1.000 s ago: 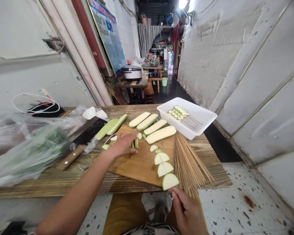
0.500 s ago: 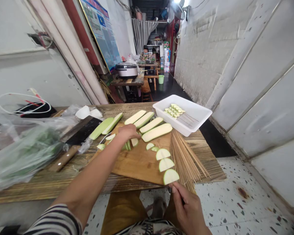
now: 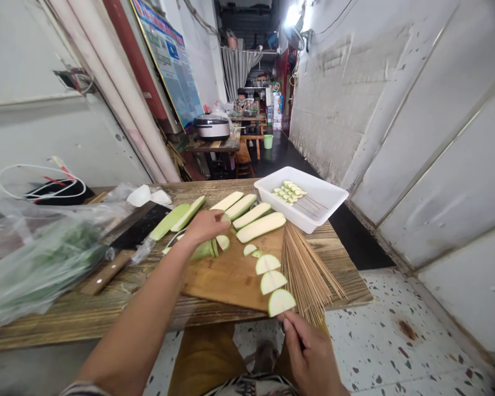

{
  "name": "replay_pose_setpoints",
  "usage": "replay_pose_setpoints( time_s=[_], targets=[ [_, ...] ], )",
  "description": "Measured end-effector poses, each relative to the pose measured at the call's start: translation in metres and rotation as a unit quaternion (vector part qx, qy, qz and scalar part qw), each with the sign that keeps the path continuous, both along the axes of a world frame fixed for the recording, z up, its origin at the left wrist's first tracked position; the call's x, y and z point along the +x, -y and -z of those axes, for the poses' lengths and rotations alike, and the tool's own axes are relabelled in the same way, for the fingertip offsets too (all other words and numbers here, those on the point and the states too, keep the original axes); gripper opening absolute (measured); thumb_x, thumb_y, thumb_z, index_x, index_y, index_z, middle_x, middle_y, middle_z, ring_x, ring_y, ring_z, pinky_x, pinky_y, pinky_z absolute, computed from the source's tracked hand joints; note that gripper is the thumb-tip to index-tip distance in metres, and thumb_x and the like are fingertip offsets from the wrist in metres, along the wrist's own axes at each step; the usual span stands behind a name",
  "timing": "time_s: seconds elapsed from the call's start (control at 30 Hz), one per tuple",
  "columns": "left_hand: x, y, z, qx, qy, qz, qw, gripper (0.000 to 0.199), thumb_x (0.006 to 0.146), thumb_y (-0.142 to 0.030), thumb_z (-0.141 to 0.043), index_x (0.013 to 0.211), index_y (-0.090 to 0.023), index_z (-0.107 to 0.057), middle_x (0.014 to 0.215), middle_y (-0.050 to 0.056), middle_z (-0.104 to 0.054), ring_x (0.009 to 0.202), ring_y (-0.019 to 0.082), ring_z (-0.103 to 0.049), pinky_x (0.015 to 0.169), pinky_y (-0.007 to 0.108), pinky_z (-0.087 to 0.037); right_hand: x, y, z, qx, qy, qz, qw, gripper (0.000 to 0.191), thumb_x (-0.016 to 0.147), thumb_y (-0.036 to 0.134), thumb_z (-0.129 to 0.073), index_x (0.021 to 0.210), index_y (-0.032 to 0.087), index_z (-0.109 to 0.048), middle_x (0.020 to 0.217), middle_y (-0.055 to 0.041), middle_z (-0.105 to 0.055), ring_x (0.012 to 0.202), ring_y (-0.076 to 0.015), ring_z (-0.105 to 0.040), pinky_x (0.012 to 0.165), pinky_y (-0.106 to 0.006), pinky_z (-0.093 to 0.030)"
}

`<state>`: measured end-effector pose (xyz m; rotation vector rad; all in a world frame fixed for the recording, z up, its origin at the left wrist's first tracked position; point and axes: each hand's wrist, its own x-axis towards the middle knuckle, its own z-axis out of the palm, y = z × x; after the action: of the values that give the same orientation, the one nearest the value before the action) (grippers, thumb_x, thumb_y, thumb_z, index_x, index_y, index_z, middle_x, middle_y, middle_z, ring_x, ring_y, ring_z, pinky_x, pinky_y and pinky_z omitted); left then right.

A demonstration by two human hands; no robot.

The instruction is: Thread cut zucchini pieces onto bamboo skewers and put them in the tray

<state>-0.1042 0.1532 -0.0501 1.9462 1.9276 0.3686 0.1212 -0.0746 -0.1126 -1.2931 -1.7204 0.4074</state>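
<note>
My right hand (image 3: pixel 307 344) pinches the lower end of a bamboo skewer in front of the board. Half-moon zucchini slices (image 3: pixel 273 282) are threaded in a row on that skewer, white inside with green rims. Above the cutting board (image 3: pixel 226 280), my left hand (image 3: pixel 208 224) has its fingertips closed on a small pale green zucchini slice (image 3: pixel 226 218). Just below this hand lies a sliced zucchini piece (image 3: pixel 204 251), partly covered by the wrist. Several halved zucchinis (image 3: pixel 260 226) rest cut face up along the board's far side.
Loose bamboo skewers (image 3: pixel 307 269) fan out right of the board. Behind them stands a white tub (image 3: pixel 330 201) with finished zucchini skewers. A cleaver (image 3: pixel 138 225) and a plastic bag of greens (image 3: pixel 61 258) lie left. A person (image 3: pixel 241 102) sits far back.
My left hand has lifted a little and shifted left from the cut slices, a slice now showing at its fingertips. My right hand keeps hold of the skewer. The view has shifted slightly.
</note>
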Motion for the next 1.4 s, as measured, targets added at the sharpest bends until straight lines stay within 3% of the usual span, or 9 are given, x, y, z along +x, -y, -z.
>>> replay_pose_setpoints(
  time_s=[0.03, 0.07, 0.1, 0.17, 0.23, 0.33, 0.6, 0.8, 1.4],
  targets=[
    [-0.001, 0.013, -0.001, -0.002, 0.076, 0.025, 0.997, 0.053, 0.076, -0.050, -0.046, 0.115, -0.017, -0.059, 0.115, 0.013, -0.064, 0.107, 0.027, -0.058, 0.086, 0.036, -0.046, -0.003, 0.001, -0.002, -0.007, 0.002, -0.012, 1.000, 0.023, 0.092, 0.019, -0.039, 0.093, 0.017, -0.063, 0.073, -0.0058, -0.069, 0.061, -0.0151, -0.066, 0.057, -0.020, -0.050],
    [-0.001, 0.027, -0.001, -0.034, 0.253, 0.047, 0.966, 0.052, 0.079, -0.047, -0.043, 0.116, -0.013, -0.057, 0.115, 0.014, -0.064, 0.106, 0.026, -0.059, 0.087, 0.037, -0.046, -0.005, 0.002, -0.005, -0.012, 0.004, -0.025, 1.000, 0.023, 0.092, 0.019, -0.039, 0.091, 0.017, -0.062, 0.069, -0.0044, -0.067, 0.058, -0.0145, -0.065, 0.056, -0.020, -0.049],
    [0.000, 0.041, 0.001, -0.087, 0.421, 0.073, 0.900, 0.052, 0.080, -0.045, -0.043, 0.117, -0.012, -0.057, 0.116, 0.015, -0.063, 0.108, 0.027, -0.058, 0.089, 0.039, -0.046, -0.008, 0.002, -0.007, -0.015, 0.006, -0.036, 0.999, 0.024, 0.092, 0.019, -0.038, 0.089, 0.018, -0.062, 0.066, -0.0031, -0.065, 0.056, -0.0139, -0.063, 0.055, -0.019, -0.048],
    [0.007, 0.067, 0.009, -0.138, 0.636, 0.048, 0.758, 0.046, 0.080, -0.039, -0.043, 0.115, -0.012, -0.058, 0.114, 0.015, -0.064, 0.108, 0.027, -0.058, 0.092, 0.043, -0.045, -0.013, 0.004, -0.009, -0.014, 0.008, -0.052, 0.999, 0.024, 0.091, 0.018, -0.038, 0.086, 0.018, -0.061, 0.064, -0.0021, -0.063, 0.055, -0.0132, -0.062, 0.055, -0.019, -0.047],
    [0.015, 0.088, 0.018, -0.162, 0.732, 0.005, 0.661, 0.041, 0.081, -0.032, -0.043, 0.113, -0.012, -0.059, 0.112, 0.014, -0.065, 0.111, 0.025, -0.056, 0.096, 0.043, -0.043, -0.017, 0.006, -0.011, -0.013, 0.005, -0.065, 0.998, 0.023, 0.091, 0.017, -0.038, 0.087, 0.018, -0.060, 0.067, -0.0022, -0.064, 0.056, -0.0130, -0.062, 0.055, -0.018, -0.047],
    [0.025, 0.107, 0.027, -0.163, 0.783, -0.053, 0.598, 0.033, 0.083, -0.027, -0.043, 0.105, -0.012, -0.062, 0.110, 0.014, -0.065, 0.112, 0.023, -0.055, 0.097, 0.041, -0.044, -0.020, 0.009, -0.011, -0.022, 0.009, -0.076, 0.997, 0.022, 0.090, 0.016, -0.039, 0.090, 0.018, -0.060, 0.070, -0.0029, -0.066, 0.059, -0.0134, -0.063, 0.057, -0.018, -0.047],
    [0.030, 0.120, 0.020, -0.165, 0.809, -0.140, 0.547, 0.026, 0.090, -0.025, -0.040, 0.097, -0.012, -0.061, 0.106, 0.014, -0.066, 0.103, 0.020, -0.061, 0.093, 0.036, -0.049, -0.022, 0.013, -0.008, -0.034, 0.058, -0.097, 0.993, 0.026, 0.093, 0.020, -0.036, 0.088, 0.017, -0.062, 0.067, -0.0039, -0.065, 0.053, -0.0135, -0.061, 0.052, -0.018, -0.045],
    [0.034, 0.123, 0.015, -0.163, 0.826, -0.161, 0.515, 0.024, 0.090, -0.022, -0.040, 0.092, -0.009, -0.061, 0.105, 0.016, -0.066, 0.109, 0.023, -0.058, 0.095, 0.036, -0.048, -0.020, 0.016, -0.003, -0.050, 0.045, -0.099, 0.993, 0.026, 0.093, 0.020, -0.035, 0.087, 0.017, -0.061, 0.067, -0.0043, -0.064, 0.061, -0.0147, -0.064, 0.061, -0.019, -0.049],
    [0.040, 0.123, 0.009, -0.157, 0.815, -0.211, 0.517, 0.025, 0.091, -0.018, -0.035, 0.094, -0.009, -0.059, 0.103, 0.016, -0.066, 0.106, 0.023, -0.060, 0.086, 0.033, -0.053, -0.018, 0.013, -0.001, -0.044, 0.028, -0.097, 0.994, 0.024, 0.091, 0.018, -0.039, 0.087, 0.016, -0.063, 0.066, -0.0045, -0.063, 0.057, -0.0145, -0.062, 0.064, -0.021, -0.050]
  ],
)
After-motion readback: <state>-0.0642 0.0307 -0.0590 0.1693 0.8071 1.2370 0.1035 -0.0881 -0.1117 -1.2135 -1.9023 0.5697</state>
